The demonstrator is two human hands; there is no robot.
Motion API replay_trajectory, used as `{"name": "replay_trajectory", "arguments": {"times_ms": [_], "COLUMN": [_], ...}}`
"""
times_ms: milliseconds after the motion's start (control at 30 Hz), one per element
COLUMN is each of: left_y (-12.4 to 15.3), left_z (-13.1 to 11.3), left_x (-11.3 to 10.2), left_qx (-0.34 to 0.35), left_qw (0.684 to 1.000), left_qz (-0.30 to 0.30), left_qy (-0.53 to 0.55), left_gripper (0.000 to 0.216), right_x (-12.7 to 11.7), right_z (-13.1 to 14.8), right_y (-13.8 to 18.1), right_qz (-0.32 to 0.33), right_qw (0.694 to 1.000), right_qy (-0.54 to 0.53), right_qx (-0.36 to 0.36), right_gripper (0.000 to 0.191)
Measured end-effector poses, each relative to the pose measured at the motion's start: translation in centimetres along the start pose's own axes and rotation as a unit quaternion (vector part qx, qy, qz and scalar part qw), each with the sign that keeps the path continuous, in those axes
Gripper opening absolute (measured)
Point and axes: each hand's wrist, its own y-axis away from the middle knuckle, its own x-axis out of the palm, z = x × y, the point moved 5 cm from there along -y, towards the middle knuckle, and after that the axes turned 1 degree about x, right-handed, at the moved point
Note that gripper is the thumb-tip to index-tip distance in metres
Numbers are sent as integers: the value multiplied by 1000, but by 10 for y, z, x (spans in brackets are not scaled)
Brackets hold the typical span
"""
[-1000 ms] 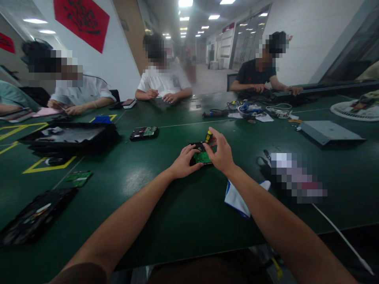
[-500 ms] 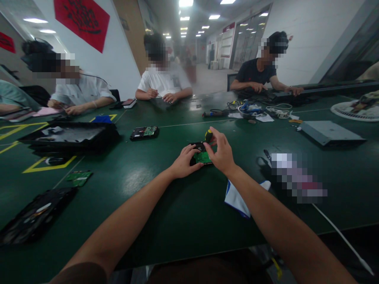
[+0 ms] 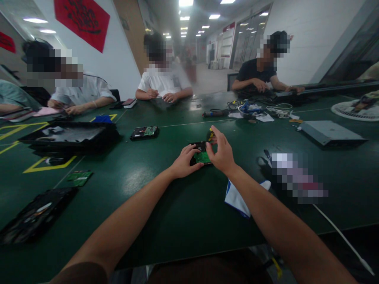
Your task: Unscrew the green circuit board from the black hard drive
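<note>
A hard drive (image 3: 202,157) with a green circuit board facing up lies on the table in front of me. My left hand (image 3: 184,162) is closed on its left side, fingers over the far edge and thumb along the near edge. Above the drive's far right part, my right hand (image 3: 221,153) pinches the yellow and black handle of a screwdriver (image 3: 211,134) between thumb and fingers. The handle stands roughly upright. I cannot make out the screwdriver's tip, and my right fingers cover the drive's right end.
Another hard drive (image 3: 144,132) lies to the left, near a black tray (image 3: 71,134). A loose circuit board (image 3: 79,178) and a dark casing (image 3: 37,215) are nearer left. On the right are a white cloth (image 3: 238,199) and a metal box (image 3: 333,133). Several people sit opposite.
The screwdriver handle has turned between my right fingers, showing different yellow patches. My left hand and the hard drive stay put. Across the table, the person in black has shifted their hands slightly.
</note>
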Motion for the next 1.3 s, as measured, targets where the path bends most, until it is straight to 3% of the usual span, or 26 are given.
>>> {"name": "replay_trajectory", "arguments": {"times_ms": [1300], "left_y": [0], "left_z": [0], "left_x": [1], "left_qx": [3], "left_qw": [1000], "left_qz": [-3], "left_qy": [8], "left_gripper": [64], "right_x": [-4], "right_z": [-1], "right_y": [-1], "right_qz": [-38], "right_qw": [999], "right_qy": [6], "right_qx": [2], "right_gripper": [59]}}
